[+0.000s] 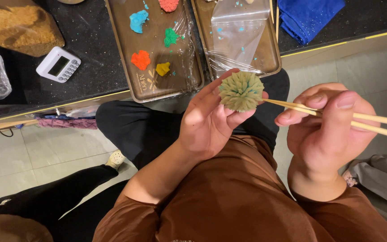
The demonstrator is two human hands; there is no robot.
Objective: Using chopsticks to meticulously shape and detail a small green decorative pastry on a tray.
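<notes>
Now left hand (207, 121) cradles green dough ball (241, 91); right hand (330, 130) presses chopsticks (372, 123) into it.

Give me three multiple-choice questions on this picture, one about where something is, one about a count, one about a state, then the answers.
1. Where is the green ball?
A. on the left tray
B. in the left hand's fingertips
C. on the floor

2. How many clay lumps lie on the left tray?
A. two
B. five
C. eight

3. How does the right hand hold the chopsticks?
A. pinched, tips at the ball
B. lying loose on the counter
C. stuck upright in the ball

Answers: 1 B, the left hand cradles it over the lap. 2 B, blue, green, orange, yellow, and a pink one at the top edge. 3 A, thumb and fingers grip them, tips touching the ball's side.
</notes>
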